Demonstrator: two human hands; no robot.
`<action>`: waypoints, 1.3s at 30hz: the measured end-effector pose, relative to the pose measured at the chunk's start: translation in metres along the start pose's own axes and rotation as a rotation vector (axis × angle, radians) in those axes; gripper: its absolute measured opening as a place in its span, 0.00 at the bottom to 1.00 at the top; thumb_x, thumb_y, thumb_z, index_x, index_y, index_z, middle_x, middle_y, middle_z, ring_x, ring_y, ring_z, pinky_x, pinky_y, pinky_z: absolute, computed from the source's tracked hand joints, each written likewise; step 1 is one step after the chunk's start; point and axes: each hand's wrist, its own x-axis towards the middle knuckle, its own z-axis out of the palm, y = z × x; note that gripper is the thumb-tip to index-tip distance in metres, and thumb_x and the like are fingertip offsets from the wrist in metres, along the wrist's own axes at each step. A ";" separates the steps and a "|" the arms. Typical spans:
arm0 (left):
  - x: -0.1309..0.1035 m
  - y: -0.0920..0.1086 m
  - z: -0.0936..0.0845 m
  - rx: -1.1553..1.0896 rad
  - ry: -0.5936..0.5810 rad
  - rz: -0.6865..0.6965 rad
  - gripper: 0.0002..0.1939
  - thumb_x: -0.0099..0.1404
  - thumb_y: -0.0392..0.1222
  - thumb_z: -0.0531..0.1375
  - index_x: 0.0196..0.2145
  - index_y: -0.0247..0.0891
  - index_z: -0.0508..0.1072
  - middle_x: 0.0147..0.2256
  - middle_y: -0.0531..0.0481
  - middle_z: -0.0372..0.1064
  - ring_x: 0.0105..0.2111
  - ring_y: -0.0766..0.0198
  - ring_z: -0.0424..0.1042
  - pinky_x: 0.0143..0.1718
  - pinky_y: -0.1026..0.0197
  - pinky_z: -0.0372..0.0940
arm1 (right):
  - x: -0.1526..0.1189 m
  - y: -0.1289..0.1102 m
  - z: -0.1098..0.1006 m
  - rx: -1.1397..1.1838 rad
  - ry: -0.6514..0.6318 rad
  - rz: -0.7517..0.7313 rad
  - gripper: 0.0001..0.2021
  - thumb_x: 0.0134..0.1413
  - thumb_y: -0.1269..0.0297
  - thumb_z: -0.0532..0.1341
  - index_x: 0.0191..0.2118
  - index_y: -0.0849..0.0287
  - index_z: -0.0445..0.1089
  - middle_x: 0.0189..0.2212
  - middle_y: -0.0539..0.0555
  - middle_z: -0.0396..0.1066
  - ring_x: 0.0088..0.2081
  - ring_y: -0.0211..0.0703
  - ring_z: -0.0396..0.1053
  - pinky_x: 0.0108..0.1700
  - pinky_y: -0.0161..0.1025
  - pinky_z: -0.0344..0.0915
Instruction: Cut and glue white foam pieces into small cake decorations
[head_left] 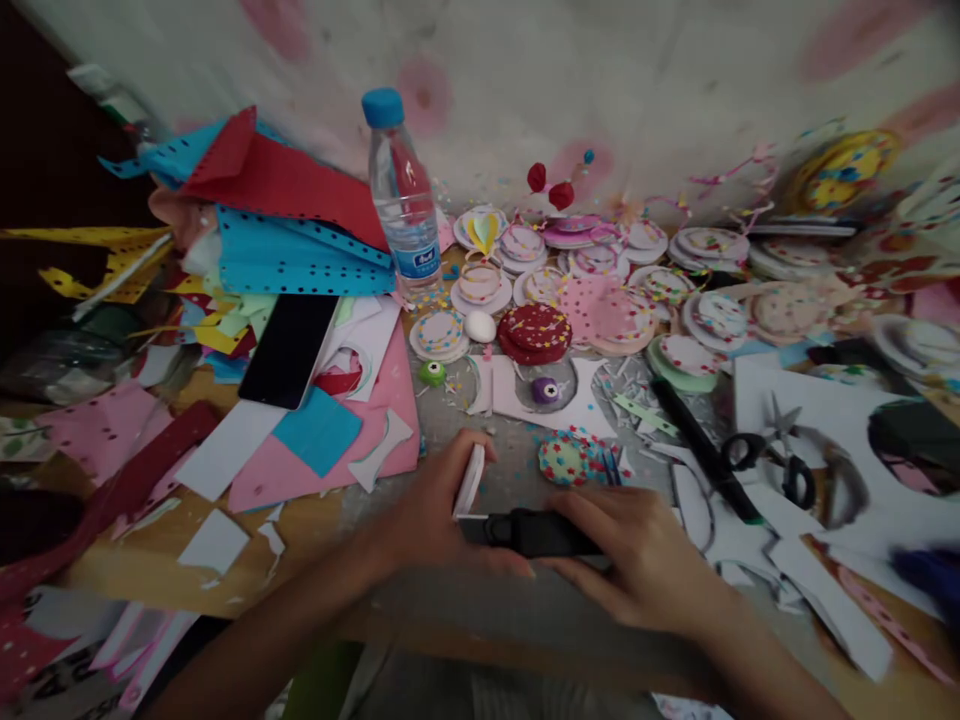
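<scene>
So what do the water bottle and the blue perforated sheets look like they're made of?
Water bottle: clear glossy plastic, see-through with highlights, matte blue cap. Blue perforated sheets: probably craft foam or thick paper, matte, with clean rows of punched holes.

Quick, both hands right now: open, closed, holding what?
Left hand: closed on a white foam piece, held on edge.
Right hand: closed on a black tool, its tip at the white foam piece.

Paper scraps (315, 430) and scissors (772, 465) litter the table (142, 565).
</scene>
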 end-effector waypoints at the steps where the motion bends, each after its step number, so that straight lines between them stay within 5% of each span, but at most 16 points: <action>1: -0.001 -0.001 0.000 0.001 -0.004 0.002 0.40 0.40 0.61 0.72 0.43 0.42 0.57 0.33 0.53 0.56 0.31 0.63 0.57 0.30 0.63 0.54 | 0.000 0.000 0.000 0.010 -0.028 0.006 0.13 0.65 0.54 0.52 0.41 0.59 0.66 0.28 0.52 0.73 0.28 0.46 0.72 0.29 0.39 0.55; 7: -0.004 -0.012 0.001 -0.038 0.000 -0.081 0.40 0.41 0.58 0.73 0.45 0.44 0.58 0.34 0.54 0.56 0.30 0.65 0.57 0.29 0.64 0.55 | 0.002 0.003 -0.002 0.015 -0.122 0.089 0.17 0.63 0.53 0.55 0.48 0.61 0.66 0.34 0.55 0.76 0.33 0.48 0.75 0.32 0.39 0.58; 13: -0.002 -0.009 0.003 -0.132 0.024 -0.183 0.33 0.48 0.55 0.71 0.44 0.44 0.58 0.33 0.55 0.54 0.30 0.65 0.58 0.28 0.65 0.55 | 0.001 0.013 -0.005 -0.001 -0.043 0.121 0.19 0.63 0.53 0.54 0.52 0.62 0.64 0.39 0.57 0.77 0.35 0.48 0.75 0.32 0.39 0.58; 20: -0.001 -0.003 0.006 -0.068 0.033 -0.129 0.35 0.44 0.55 0.72 0.42 0.44 0.57 0.31 0.57 0.54 0.28 0.66 0.56 0.27 0.65 0.52 | 0.002 0.003 0.000 0.096 0.008 0.064 0.14 0.63 0.54 0.51 0.32 0.58 0.63 0.23 0.51 0.68 0.24 0.41 0.67 0.27 0.37 0.52; 39: -0.002 0.000 0.004 0.071 0.034 -0.017 0.34 0.46 0.55 0.71 0.42 0.43 0.57 0.33 0.55 0.56 0.30 0.65 0.56 0.31 0.63 0.54 | 0.004 -0.004 0.008 0.019 -0.014 0.068 0.11 0.61 0.58 0.53 0.30 0.57 0.61 0.22 0.50 0.67 0.24 0.42 0.68 0.26 0.37 0.50</action>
